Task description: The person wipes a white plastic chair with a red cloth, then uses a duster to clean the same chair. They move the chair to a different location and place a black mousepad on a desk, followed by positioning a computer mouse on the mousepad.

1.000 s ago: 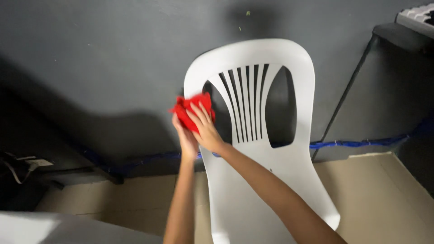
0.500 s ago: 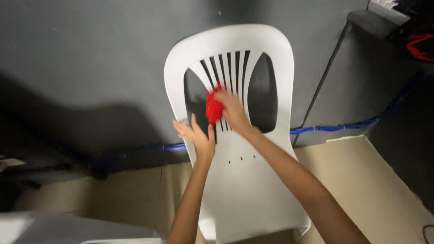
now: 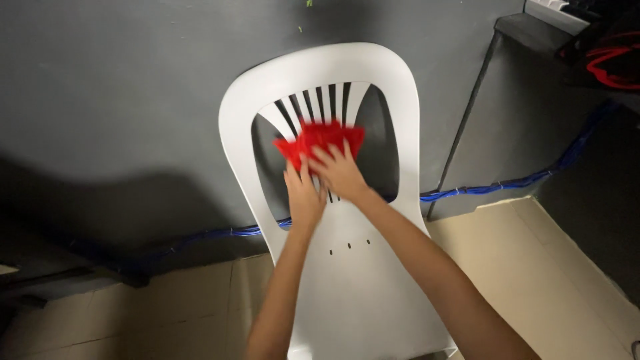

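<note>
Both hands press a red cloth [image 3: 320, 141] flat against the slatted backrest of a white plastic chair [image 3: 373, 73], and the way they are set fits a wiping hold. The right hand [image 3: 341, 175] lies spread over the lower part of the cloth, fingers fanned and palm down, so the fabric stays pinned to the slats rather than gripped in a fist. The left hand [image 3: 304, 197] sits just beside it, a little lower, with its fingertips touching the cloth's lower left edge and its palm resting on the solid panel below the slats; it too is open and flat, holding nothing closed inside it. The two hands touch at their inner edges.

The cloth is bright red and bunched, fanning out above the fingertips over the middle slats, its outline blurred. It covers only the central ribs; the large side openings of the backrest stay bare to either side of the hands.

Behind the chair stands a dark grey wall [image 3: 120, 87], and a blue cable [image 3: 507, 183] runs along its foot, well apart from the hands. Beige floor tiles [image 3: 553, 267] lie below the right forearm.
</note>
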